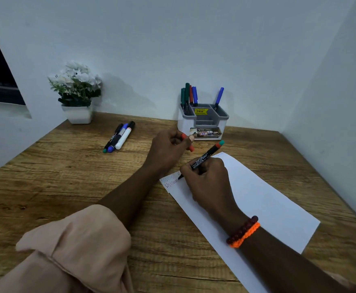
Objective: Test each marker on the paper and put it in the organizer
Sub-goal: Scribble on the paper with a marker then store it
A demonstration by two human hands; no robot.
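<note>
My right hand [206,178] grips a black marker [204,158] with a red and teal end, its tip touching the white paper [267,206] at the top left corner, beside zigzag scribbles. My left hand [168,149] hovers just left of it, fingers curled round a red cap [187,141]. The white and grey organizer [203,121] stands behind the hands and holds several green, red and blue markers. Three more markers [120,136] lie together on the desk to the left.
A white pot of white flowers [76,92] stands at the back left corner. The wooden desk [67,176] is boxed in by white walls behind and to the right. A dark window sits at far left.
</note>
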